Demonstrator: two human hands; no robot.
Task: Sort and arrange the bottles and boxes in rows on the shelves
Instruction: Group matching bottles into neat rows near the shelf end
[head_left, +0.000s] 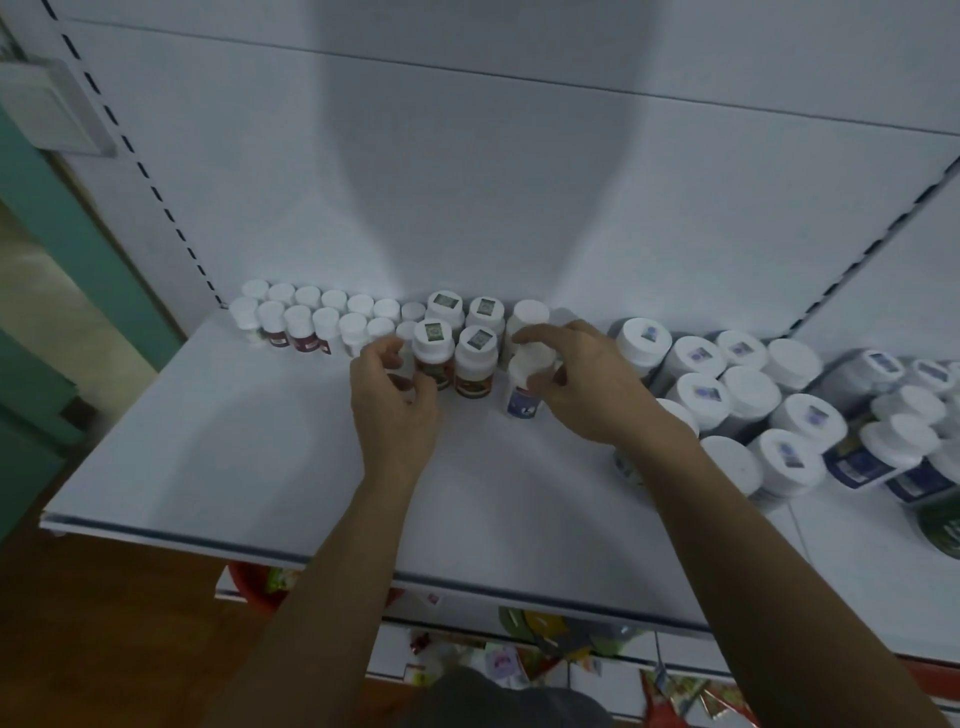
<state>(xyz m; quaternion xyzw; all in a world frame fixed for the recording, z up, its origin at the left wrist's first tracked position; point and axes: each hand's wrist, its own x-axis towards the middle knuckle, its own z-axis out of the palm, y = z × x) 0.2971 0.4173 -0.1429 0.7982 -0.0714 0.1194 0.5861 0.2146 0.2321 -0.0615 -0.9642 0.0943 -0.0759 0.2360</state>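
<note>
Small white-capped bottles (311, 322) with dark red labels stand in two rows at the back left of the white shelf (234, 457). Beside them stand brown-labelled bottles (470, 358) with stickers on their caps. My left hand (395, 400) is curled at the left side of the front brown-labelled bottle (434, 353), thumb against its base; whether it grips anything is unclear. My right hand (582, 384) grips a white-capped bottle with a blue label (522, 402), fingers over its cap. Behind it stands a tall white bottle (527, 317).
Larger white-capped bottles (748, 395) with blue labels crowd the right part of the shelf, some lying tilted at the far right. The back panel (467, 182) rises right behind the rows. Colourful packets (540, 644) and a red bowl (254, 587) lie on the lower shelf.
</note>
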